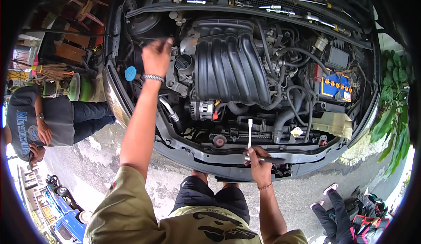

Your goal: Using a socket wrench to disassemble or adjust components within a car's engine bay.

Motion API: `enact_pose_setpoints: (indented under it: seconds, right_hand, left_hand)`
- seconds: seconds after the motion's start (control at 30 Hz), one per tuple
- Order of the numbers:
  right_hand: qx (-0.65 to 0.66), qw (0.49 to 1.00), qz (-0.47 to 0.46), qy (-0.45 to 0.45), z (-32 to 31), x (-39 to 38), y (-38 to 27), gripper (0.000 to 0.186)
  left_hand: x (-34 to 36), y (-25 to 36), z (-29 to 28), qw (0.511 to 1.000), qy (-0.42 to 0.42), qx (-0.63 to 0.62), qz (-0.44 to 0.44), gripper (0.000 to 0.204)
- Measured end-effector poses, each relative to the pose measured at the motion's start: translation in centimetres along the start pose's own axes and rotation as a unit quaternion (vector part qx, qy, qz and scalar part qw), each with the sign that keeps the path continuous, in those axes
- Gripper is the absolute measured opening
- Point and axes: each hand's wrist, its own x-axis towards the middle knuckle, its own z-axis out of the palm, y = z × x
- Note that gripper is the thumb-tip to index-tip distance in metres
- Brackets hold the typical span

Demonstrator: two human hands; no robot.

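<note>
Black engine cover (230, 68), one silver-shafted socket wrench (250, 134), two bare hands at an open engine bay (175, 139).

One blue battery (335, 91) sits right of the cover, one round blue cap (130, 73) left of it; one other person (52, 117) stands at the left. Patchy grey pavement (103, 156) lies below, with a blue vehicle (72, 226) at lower left and leafy greenery (390, 108) at right. The wrench is over the bay's front edge — its shaft pointing away from the wearer toward the engine, its dark handle crosswise to the right. The right hand (260, 164) has its fingers closed round it; the left hand (156, 60) is over the left of the bay, fingers curled (whether they hold anything, I cannot tell).
</note>
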Motion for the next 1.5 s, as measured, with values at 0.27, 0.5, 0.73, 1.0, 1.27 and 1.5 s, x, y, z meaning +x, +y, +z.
enact_pose_setpoints:
  seconds: [0.27,0.5,0.73,1.0,1.27,1.5]
  right_hand:
    - [-0.082,0.993,0.054,-0.06,3.3,6.0,1.5,0.026]
    - [-0.157,0.985,-0.068,-0.02,6.3,6.6,3.9,0.026]
    - [-0.067,0.978,-0.144,0.133,5.3,2.9,7.5,0.024]
    - [-0.029,0.96,-0.205,0.188,5.0,3.6,8.4,0.029]
    - [-0.049,0.95,-0.244,0.188,4.2,3.6,8.9,0.034]
    - [-0.043,0.949,-0.258,0.174,3.9,4.2,9.8,0.034]
  left_hand:
    - [-23.6,1.5,3.3,0.915,-0.186,-0.243,-0.261,0.013]
    - [-24.0,-2.2,7.0,0.956,-0.227,0.085,-0.165,0.029]
    - [-22.6,-5.6,10.9,0.97,-0.193,0.127,-0.077,0.023]
    - [-21.6,-5.4,10.5,0.962,-0.213,0.118,0.12,0.023]
    - [-24.1,-3.7,-1.8,0.82,-0.363,0.202,0.394,0.028]
    - [-29.2,-5.3,-1.8,0.86,-0.368,0.169,0.31,0.025]
